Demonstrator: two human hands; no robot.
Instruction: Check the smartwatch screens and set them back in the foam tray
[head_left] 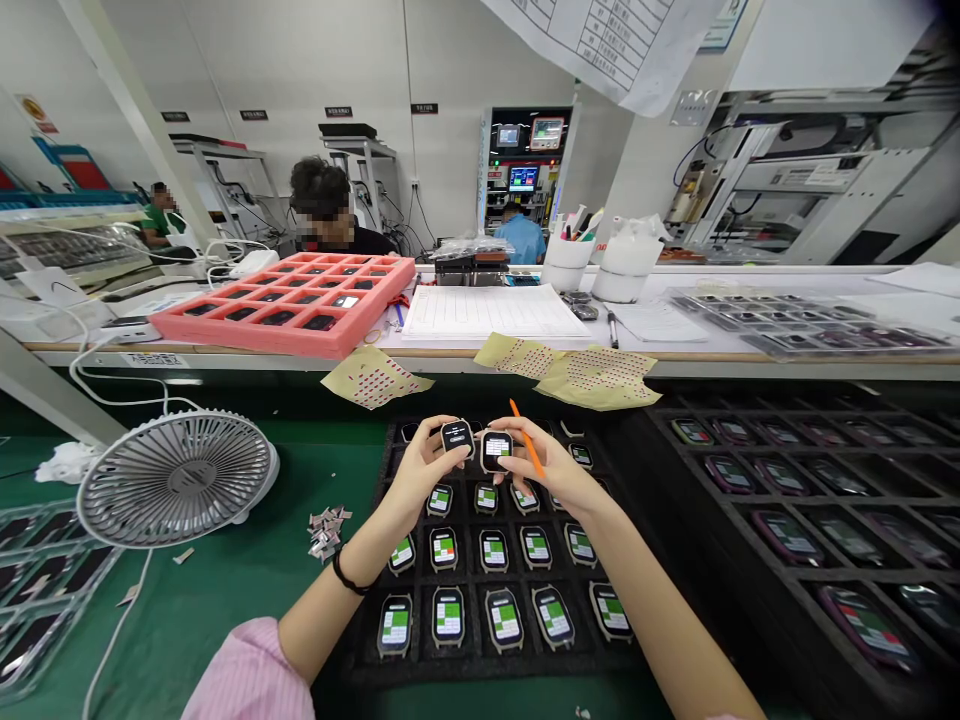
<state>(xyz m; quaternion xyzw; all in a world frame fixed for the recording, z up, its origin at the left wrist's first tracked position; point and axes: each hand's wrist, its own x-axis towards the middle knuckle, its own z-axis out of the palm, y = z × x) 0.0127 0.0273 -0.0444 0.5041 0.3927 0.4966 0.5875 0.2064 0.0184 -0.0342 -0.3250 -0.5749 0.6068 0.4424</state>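
From the head camera, the left hand (424, 470) and right hand (544, 465) are raised close together, fingers curled and closed. The left hand holds a smartwatch (457, 436) with its screen lit white on black. The right hand holds a second smartwatch (496, 450) and a thin orange stick (529, 450). Below lies a black foam tray (465, 668) with rows of watches (448, 617), most screens showing green and white; its far row is partly hidden by the hands. A dark tray (750, 480) to the right holds more watches, their screens dimmer. Farther off, on the desk (187, 347), a pink foam tray (225, 335) holds dark watches in a grid.
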